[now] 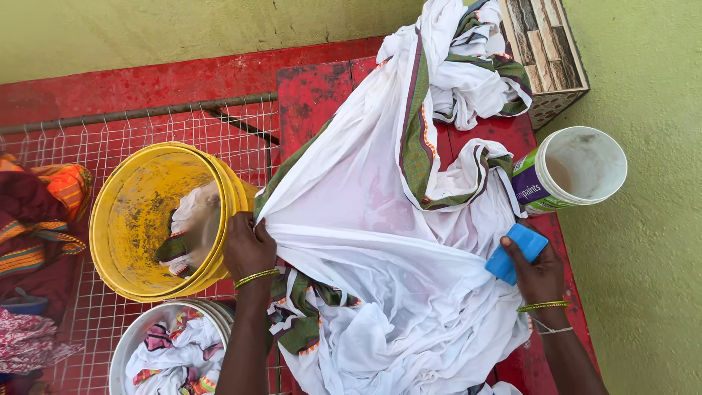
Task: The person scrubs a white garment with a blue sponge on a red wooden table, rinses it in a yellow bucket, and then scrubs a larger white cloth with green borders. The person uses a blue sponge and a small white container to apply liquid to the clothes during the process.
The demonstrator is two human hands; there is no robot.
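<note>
A large wet white cloth with a green and maroon border [380, 219] is spread over a red stone slab [311, 95]. My left hand [247, 245] grips a bunched edge of this cloth next to the yellow bucket [146, 219]. My right hand [537, 274] holds a blue soap bar [515, 251] against the right side of the cloth. Both wrists wear thin bangles.
The yellow bucket holds some wet cloth. A white bucket [172, 351] with clothes stands at the bottom left. A white paint tub [574, 168] sits at the right by the green wall. Colourful clothes [40, 212] lie left on a wire mesh [146, 124]. A tiled block [548, 51] stands at the top right.
</note>
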